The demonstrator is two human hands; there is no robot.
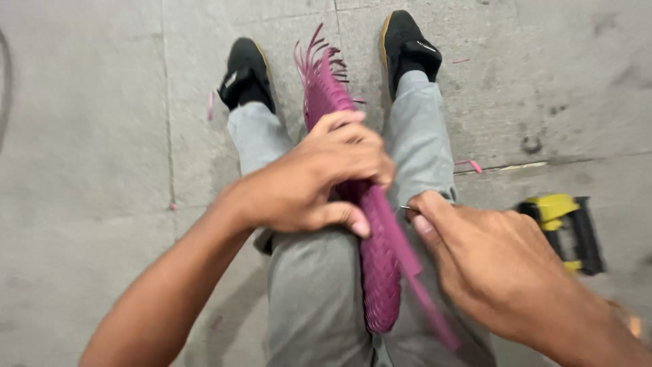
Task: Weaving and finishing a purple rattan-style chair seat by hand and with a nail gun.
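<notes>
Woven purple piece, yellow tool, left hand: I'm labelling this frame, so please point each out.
Woven purple piece (380, 285), head view, lower woven body.
Yellow tool (564, 228), head view, yellow top.
Left hand (319, 177), head view, back of hand.

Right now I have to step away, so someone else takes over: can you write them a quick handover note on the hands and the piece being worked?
Left hand: clamped around the purple woven piece, which lies along the lap between the knees.
Right hand: pinching a thin metal needle-like tool against the piece's right edge, by a loose purple strip.
Done: the near length looks closely woven.
Left: the far end, toward the shoes, is loose fringe.
Yellow and black tool lies on the floor, right.
</notes>
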